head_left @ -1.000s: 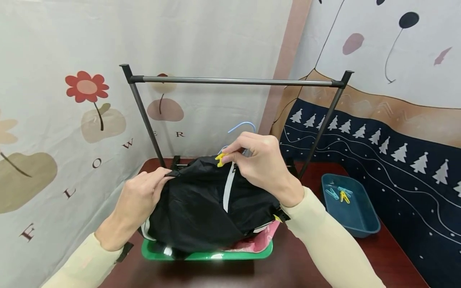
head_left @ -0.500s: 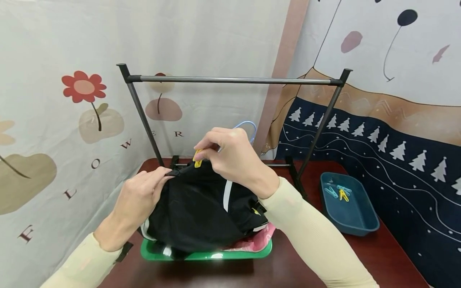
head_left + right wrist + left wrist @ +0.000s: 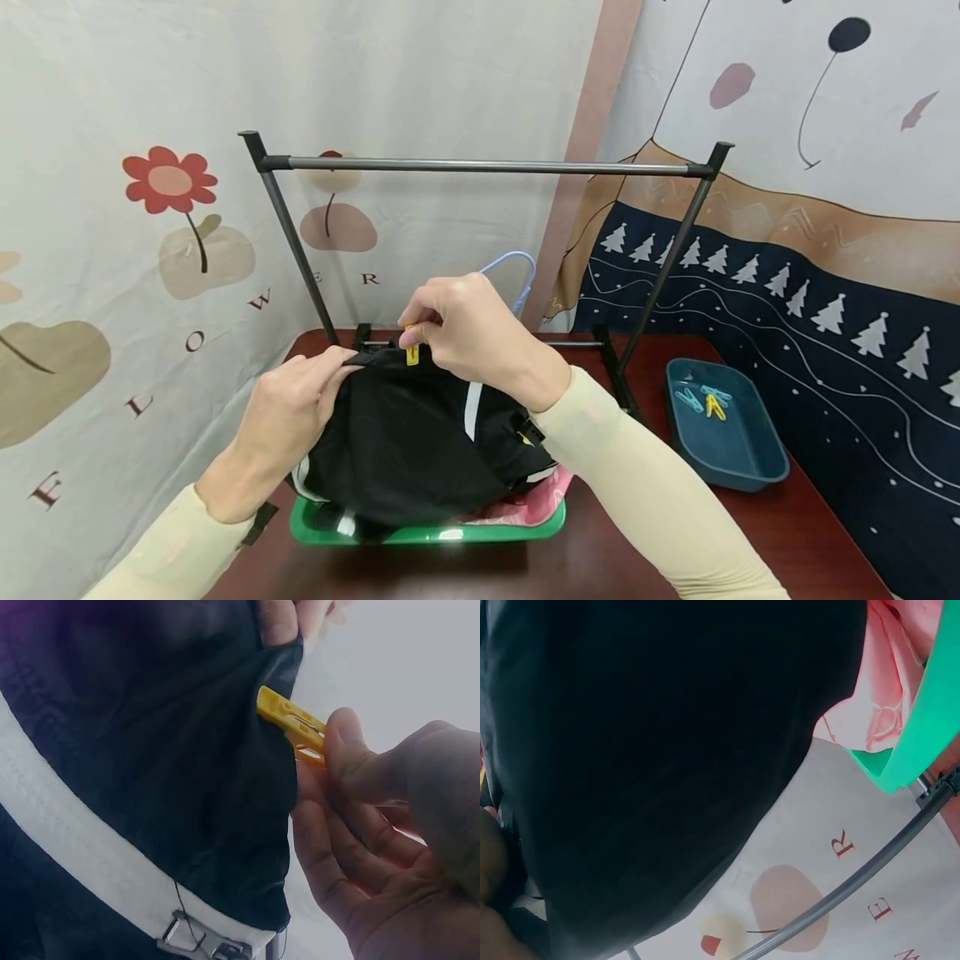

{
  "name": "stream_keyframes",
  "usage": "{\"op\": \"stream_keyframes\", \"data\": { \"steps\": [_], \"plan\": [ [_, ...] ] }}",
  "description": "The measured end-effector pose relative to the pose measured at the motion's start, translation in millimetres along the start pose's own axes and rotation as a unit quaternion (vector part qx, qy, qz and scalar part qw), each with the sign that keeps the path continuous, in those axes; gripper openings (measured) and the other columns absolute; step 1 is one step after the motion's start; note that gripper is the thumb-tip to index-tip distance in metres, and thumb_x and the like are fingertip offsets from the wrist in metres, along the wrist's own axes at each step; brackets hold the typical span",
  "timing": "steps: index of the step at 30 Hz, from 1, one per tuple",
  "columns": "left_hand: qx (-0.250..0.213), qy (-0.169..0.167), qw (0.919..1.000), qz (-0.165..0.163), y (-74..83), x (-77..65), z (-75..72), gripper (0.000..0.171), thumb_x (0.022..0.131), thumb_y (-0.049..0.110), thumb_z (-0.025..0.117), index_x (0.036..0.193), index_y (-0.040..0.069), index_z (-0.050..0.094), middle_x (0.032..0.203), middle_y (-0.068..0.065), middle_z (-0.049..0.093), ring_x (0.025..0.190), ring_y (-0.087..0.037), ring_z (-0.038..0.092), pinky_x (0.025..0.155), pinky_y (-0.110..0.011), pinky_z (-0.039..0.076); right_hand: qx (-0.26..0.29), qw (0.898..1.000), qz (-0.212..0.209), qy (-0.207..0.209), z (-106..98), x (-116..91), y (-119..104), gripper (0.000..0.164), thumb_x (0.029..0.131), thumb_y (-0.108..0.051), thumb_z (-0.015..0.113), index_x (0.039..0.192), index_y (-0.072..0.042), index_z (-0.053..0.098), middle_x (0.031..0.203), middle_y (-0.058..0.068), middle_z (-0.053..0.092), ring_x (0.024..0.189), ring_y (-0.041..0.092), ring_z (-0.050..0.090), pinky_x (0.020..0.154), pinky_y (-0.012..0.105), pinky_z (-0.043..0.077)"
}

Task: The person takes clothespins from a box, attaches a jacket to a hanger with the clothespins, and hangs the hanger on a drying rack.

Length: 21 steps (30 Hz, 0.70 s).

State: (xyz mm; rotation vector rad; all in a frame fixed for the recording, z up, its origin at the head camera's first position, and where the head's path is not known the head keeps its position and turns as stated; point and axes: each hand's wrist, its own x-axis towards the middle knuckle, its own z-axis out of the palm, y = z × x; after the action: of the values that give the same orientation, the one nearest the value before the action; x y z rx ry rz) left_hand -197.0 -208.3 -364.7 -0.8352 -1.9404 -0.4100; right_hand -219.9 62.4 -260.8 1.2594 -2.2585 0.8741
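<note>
Black fabric of a garment (image 3: 405,442) with a white stripe and a zipper spreads over a green basket (image 3: 450,535). My left hand (image 3: 288,408) pinches the garment's top edge at the left. In my right hand (image 3: 480,333) a yellow clothespin (image 3: 412,354) is pinched between thumb and fingers. The right wrist view has the clothespin (image 3: 289,720) with its tip over the fabric's edge, close to the left hand's fingertips (image 3: 277,626). The blue hook of a hanger (image 3: 513,257) rises behind the right hand; the rest of the hanger is hidden.
A metal rack with a horizontal bar (image 3: 480,166) stands behind the basket. To the right, a blue tray (image 3: 738,458) holds several clothespins (image 3: 705,402). Pink cloth (image 3: 528,500) shows under the garment in the basket.
My right hand has carried the yellow clothespin left toward my left hand, then down onto the garment's top edge. The left hand keeps its pinch in place.
</note>
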Motion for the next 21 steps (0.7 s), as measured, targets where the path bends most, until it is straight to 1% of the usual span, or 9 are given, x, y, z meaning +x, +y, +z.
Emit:
{"op": "stream_keyframes", "data": {
  "steps": [2,4,8,12,15,18,21],
  "plan": [
    [0.0,-0.001,1.0,0.001,-0.2,-0.3,1.1,0.044,0.124,0.04,0.054,0.112,0.007,0.081,0.083,-0.009,0.08,0.061,-0.024,0.06,0.057,-0.037,0.052,-0.022,1.0,0.004,-0.02,1,-1,0,0.006,0.104,0.0,0.085,0.102,-0.006,0.087,0.1,0.004,0.086,0.088,0.013,0.083,0.075,0.019,0.06],
    [-0.001,-0.004,1.0,0.001,-0.4,-0.8,2.0,0.044,0.124,0.04,0.054,0.112,0.007,0.081,0.083,-0.01,0.079,0.06,-0.024,0.059,0.056,-0.037,0.052,-0.048,0.998,0.013,-0.044,2,-1,-2,0.004,0.106,-0.007,0.086,0.109,-0.006,0.088,0.102,0.003,0.084,0.09,0.013,0.081,0.079,0.021,0.06],
    [0.005,-0.013,0.9999,-0.002,-1.1,-1.9,1.9,0.044,0.123,0.041,0.053,0.112,0.007,0.079,0.083,-0.011,0.08,0.06,-0.026,0.061,0.055,-0.039,0.055,-0.088,0.993,0.029,-0.075,4,-1,-4,0.022,0.108,-0.021,0.086,0.126,-0.009,0.087,0.108,0.003,0.081,0.093,0.015,0.076,0.082,0.026,0.061],
    [0.011,-0.039,0.9991,-0.016,-1.2,-1.3,0.1,0.046,0.124,0.043,0.05,0.113,0.008,0.077,0.087,-0.01,0.082,0.065,-0.029,0.066,0.06,-0.046,0.059,-0.1,0.992,0.023,-0.071,7,-2,-4,0.028,0.109,-0.025,0.086,0.132,-0.009,0.085,0.113,0.003,0.081,0.095,0.015,0.075,0.083,0.029,0.062],
    [0.018,-0.057,0.998,-0.022,-0.8,0.2,-0.7,0.047,0.126,0.043,0.047,0.115,0.008,0.076,0.091,-0.008,0.083,0.067,-0.03,0.066,0.062,-0.049,0.059,-0.097,0.993,0.014,-0.064,8,-4,-3,0.029,0.109,-0.024,0.085,0.134,-0.009,0.084,0.115,0.003,0.08,0.094,0.014,0.074,0.085,0.029,0.062],
    [0.026,-0.062,0.9975,-0.021,0.8,1.6,-1.4,0.05,0.127,0.043,0.044,0.115,0.007,0.076,0.093,-0.008,0.082,0.067,-0.029,0.065,0.062,-0.048,0.057,-0.093,0.994,0.009,-0.061,10,-4,-2,0.029,0.11,-0.024,0.084,0.134,-0.008,0.083,0.117,0.003,0.08,0.094,0.014,0.074,0.086,0.029,0.061],
    [0.037,-0.062,0.9973,-0.011,2.9,3.6,-1.8,0.051,0.128,0.043,0.044,0.114,0.005,0.076,0.091,-0.008,0.079,0.063,-0.027,0.059,0.058,-0.045,0.053,-0.093,0.994,0.008,-0.056,12,-5,0,0.029,0.11,-0.024,0.084,0.134,-0.008,0.083,0.117,0.003,0.08,0.094,0.013,0.074,0.085,0.028,0.061]
  ]
}}
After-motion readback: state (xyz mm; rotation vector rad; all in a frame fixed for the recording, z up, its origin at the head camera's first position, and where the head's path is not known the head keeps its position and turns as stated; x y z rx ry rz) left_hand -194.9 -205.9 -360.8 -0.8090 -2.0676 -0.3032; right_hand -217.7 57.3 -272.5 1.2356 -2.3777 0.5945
